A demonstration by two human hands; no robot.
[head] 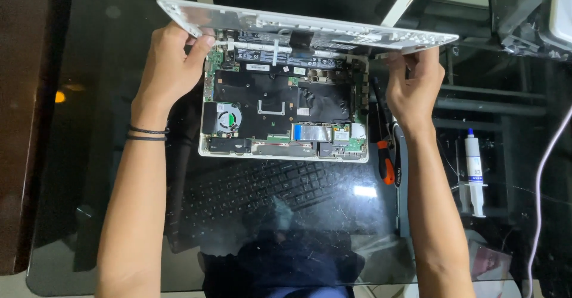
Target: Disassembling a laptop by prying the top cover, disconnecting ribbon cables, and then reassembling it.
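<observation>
A small opened laptop base lies on a glass table, its circuit board, fan and black shielding exposed. Above its far edge I hold a white cover panel, lifted and tilted up. My left hand grips the panel's left end, thumb on the near edge. My right hand grips the panel's right end from below. Both forearms reach up from the bottom of the view.
An orange-and-black screwdriver lies just right of the laptop, beside my right wrist. A white syringe with a blue tip lies farther right. A white cable runs down the right edge. A keyboard shows under the glass.
</observation>
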